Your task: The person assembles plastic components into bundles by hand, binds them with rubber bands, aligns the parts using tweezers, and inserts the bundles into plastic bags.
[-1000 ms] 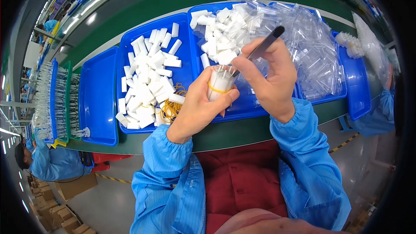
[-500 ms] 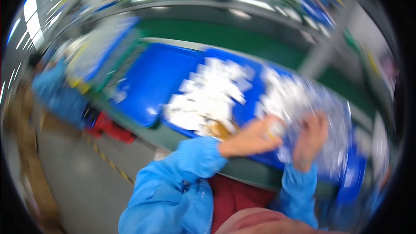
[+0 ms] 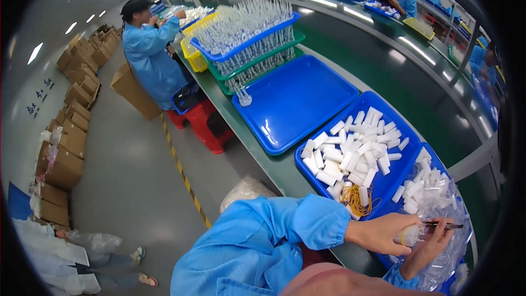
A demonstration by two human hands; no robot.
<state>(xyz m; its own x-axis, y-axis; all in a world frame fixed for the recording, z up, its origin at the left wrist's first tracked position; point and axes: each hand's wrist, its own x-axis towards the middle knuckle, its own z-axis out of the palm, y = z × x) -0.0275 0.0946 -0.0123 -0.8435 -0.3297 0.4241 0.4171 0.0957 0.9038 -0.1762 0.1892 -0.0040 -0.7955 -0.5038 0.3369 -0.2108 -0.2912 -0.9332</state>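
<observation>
My left hand (image 3: 383,233) is closed around a short whitish bundle (image 3: 407,235) with a yellow band around it. My right hand (image 3: 427,251) meets it from the right, fingers closed on a slim dark tool (image 3: 452,226) that looks like tweezers. The tool's inner end reaches the top of the bundle; my fingers partly hide that spot. Just beyond my left wrist, a blue tray (image 3: 395,111) carries many small white blocks (image 3: 350,151) and a heap of yellow-brown rubber bands (image 3: 359,200). Under my hands lie clear plastic pieces (image 3: 446,244) and more white blocks (image 3: 421,186).
A shiny blue tray (image 3: 298,101) lies left of the blocks. Behind it stand stacked trays of clear upright parts (image 3: 246,27). A co-worker (image 3: 150,49) works at the bench's far left, near a red stool (image 3: 205,126). A grey post (image 3: 476,159) rises at right.
The view has swung left and steadied, so the bench and hands appear farther right and lower. My hands have come together, and the dark tool now shows in my right hand.
</observation>
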